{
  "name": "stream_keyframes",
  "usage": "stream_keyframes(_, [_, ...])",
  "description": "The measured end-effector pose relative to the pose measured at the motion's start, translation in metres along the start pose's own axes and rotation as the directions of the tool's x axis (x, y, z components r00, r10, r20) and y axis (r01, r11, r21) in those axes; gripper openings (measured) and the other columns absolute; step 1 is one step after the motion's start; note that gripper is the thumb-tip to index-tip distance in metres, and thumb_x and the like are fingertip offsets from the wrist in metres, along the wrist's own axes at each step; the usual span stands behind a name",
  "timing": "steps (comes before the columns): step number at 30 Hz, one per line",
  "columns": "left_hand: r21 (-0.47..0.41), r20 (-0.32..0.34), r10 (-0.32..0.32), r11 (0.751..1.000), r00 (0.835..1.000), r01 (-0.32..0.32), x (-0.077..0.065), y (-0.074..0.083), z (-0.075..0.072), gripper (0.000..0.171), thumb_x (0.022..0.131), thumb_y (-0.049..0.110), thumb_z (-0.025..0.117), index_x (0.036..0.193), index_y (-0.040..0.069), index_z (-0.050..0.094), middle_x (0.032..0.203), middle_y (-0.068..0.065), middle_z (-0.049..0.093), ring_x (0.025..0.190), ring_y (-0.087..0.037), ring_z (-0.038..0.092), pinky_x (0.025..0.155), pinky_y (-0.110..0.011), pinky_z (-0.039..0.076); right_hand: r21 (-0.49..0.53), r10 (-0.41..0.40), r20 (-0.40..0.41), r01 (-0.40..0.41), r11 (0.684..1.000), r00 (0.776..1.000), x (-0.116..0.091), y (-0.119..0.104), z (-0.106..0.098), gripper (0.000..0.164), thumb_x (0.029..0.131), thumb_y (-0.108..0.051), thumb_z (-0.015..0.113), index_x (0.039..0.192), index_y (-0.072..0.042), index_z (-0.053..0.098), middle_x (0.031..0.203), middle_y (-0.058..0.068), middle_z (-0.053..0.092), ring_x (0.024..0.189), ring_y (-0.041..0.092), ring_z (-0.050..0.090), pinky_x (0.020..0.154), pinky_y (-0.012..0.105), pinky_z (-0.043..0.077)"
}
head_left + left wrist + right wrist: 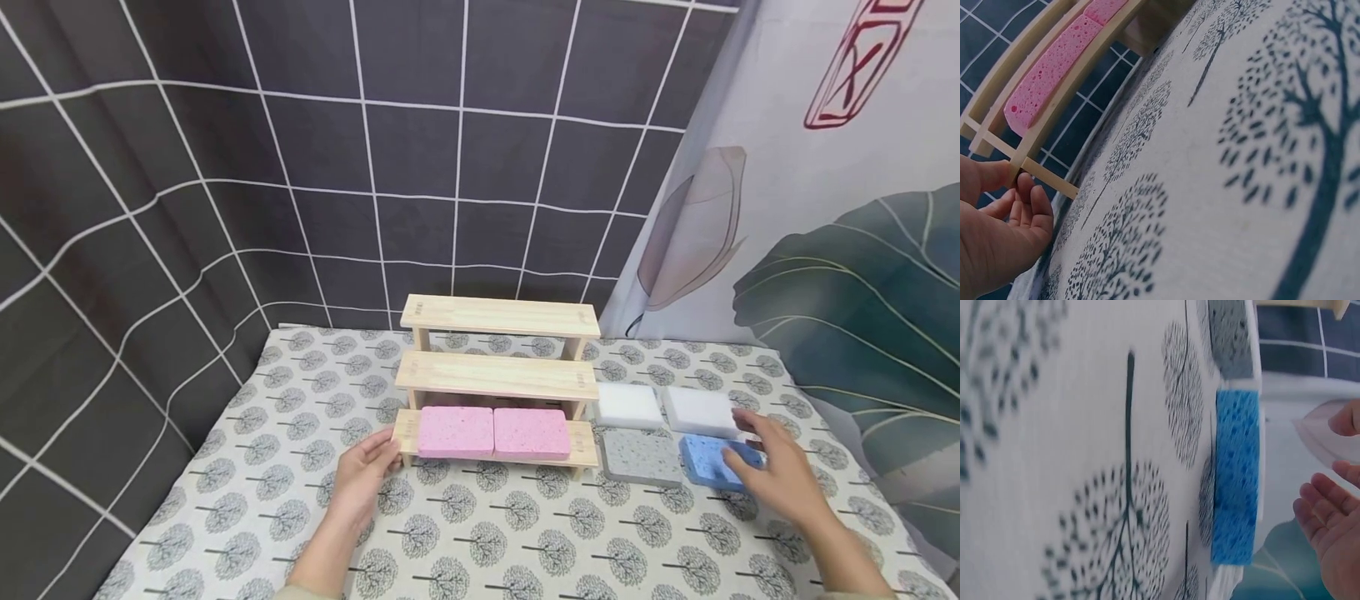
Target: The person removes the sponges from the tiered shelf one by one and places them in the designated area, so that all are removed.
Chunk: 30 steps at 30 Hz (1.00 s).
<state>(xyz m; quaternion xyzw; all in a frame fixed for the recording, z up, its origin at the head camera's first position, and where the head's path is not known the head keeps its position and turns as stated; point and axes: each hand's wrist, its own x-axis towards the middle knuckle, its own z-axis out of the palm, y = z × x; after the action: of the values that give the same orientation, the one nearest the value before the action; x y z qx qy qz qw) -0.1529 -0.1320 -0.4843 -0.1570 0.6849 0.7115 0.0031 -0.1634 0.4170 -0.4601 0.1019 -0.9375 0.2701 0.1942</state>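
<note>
A three-tier wooden step shelf stands on the table. Two pink sponges lie side by side on its lowest board. My left hand pinches the left end of that board, thumb above and curled fingers below, as the left wrist view shows. Over a blue sponge at the right hovers my right hand, thumb and fingers spread apart. In the right wrist view a gap separates these fingers from the blue sponge. A grey sponge lies just left of the blue one.
Two white sponges lie behind the grey and blue ones, right of the shelf. A tree-patterned cloth covers the table. Behind hangs a dark curtain with white grid lines; a pale printed curtain hangs at the right.
</note>
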Motion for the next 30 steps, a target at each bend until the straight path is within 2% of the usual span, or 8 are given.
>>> stream_keyframes(3, [-0.010,0.003,0.000,1.000,1.000,0.000,0.000,-0.001,-0.001,0.038,0.100,0.002,0.058,0.135,-0.011,0.053,0.110,-0.017,0.066,0.090,-0.017,0.062,0.079,-0.021,0.057,0.031,-0.009,-0.017,0.010,0.999,1.000,0.002,-0.011,0.002,0.062,0.082,-0.002,0.078,0.137,0.006,0.051,0.124,0.026,0.057,0.106,-0.010,0.041,0.083,-0.004,0.031])
stream_keyframes(7, [-0.011,0.003,0.000,1.000,1.000,0.000,0.000,0.000,-0.002,0.038,0.100,0.002,0.058,0.136,-0.010,0.053,0.110,-0.016,0.066,0.090,-0.017,0.062,0.079,-0.021,0.057,0.063,-0.020,-0.049,0.023,0.998,0.999,0.004,-0.027,0.007,0.060,0.082,0.000,0.077,0.135,0.009,0.051,0.123,0.028,0.057,0.108,-0.018,0.036,0.086,-0.007,0.029])
stream_keyframes(13, [-0.013,-0.002,0.007,1.000,1.000,-0.007,0.001,0.000,-0.002,0.038,0.100,0.002,0.059,0.135,-0.011,0.053,0.109,-0.015,0.066,0.089,-0.016,0.062,0.078,-0.021,0.058,0.097,-0.026,-0.056,0.031,0.995,0.998,0.008,-0.053,0.019,0.055,0.084,-0.001,0.076,0.133,0.008,0.053,0.123,0.027,0.059,0.108,-0.005,0.047,0.089,-0.005,0.031])
stream_keyframes(17, [-0.012,-0.003,0.004,1.000,1.000,-0.004,0.000,0.000,-0.001,0.038,0.099,0.001,0.058,0.135,-0.011,0.053,0.109,-0.016,0.066,0.088,-0.015,0.062,0.078,-0.020,0.057,0.146,-0.017,-0.044,0.023,0.989,0.999,0.011,-0.065,0.028,0.055,0.086,-0.002,0.076,0.135,0.007,0.053,0.123,0.025,0.059,0.109,-0.005,0.048,0.090,-0.004,0.034])
stream_keyframes(20, [-0.008,-0.005,0.001,1.000,1.000,-0.001,0.000,0.000,0.000,0.038,0.099,0.002,0.058,0.135,-0.011,0.053,0.109,-0.016,0.066,0.089,-0.016,0.062,0.078,-0.020,0.057,0.177,-0.016,-0.046,0.024,0.984,0.999,0.014,-0.071,0.034,0.055,0.086,-0.001,0.076,0.135,0.007,0.053,0.123,0.024,0.060,0.110,0.002,0.052,0.091,-0.003,0.036])
stream_keyframes(25, [-0.003,-0.005,-0.002,1.000,1.000,0.002,0.000,0.000,0.000,0.038,0.099,0.002,0.058,0.135,-0.011,0.054,0.109,-0.016,0.066,0.089,-0.016,0.062,0.078,-0.021,0.058,0.193,-0.046,-0.048,0.054,0.980,0.998,0.019,-0.079,0.044,0.056,0.084,0.001,0.077,0.135,0.006,0.054,0.124,0.024,0.061,0.110,0.015,0.058,0.092,-0.002,0.037])
stream_keyframes(28, [-0.001,-0.004,-0.006,1.000,1.000,0.006,0.001,0.000,0.000,0.038,0.099,0.001,0.058,0.135,-0.010,0.054,0.109,-0.015,0.065,0.089,-0.016,0.062,0.078,-0.020,0.057,0.202,-0.070,-0.036,0.076,0.976,0.997,0.020,-0.083,0.049,0.057,0.083,0.001,0.078,0.134,0.006,0.054,0.124,0.024,0.061,0.110,0.011,0.058,0.093,-0.001,0.037])
stream_keyframes(30, [0.001,-0.003,-0.007,1.000,1.000,0.007,0.001,0.000,0.000,0.038,0.099,0.002,0.059,0.135,-0.010,0.054,0.109,-0.015,0.065,0.090,-0.016,0.062,0.078,-0.020,0.058,0.205,-0.092,-0.032,0.097,0.974,0.995,0.020,-0.087,0.052,0.057,0.082,0.002,0.078,0.134,0.007,0.055,0.124,0.023,0.062,0.110,0.016,0.059,0.094,0.000,0.037])
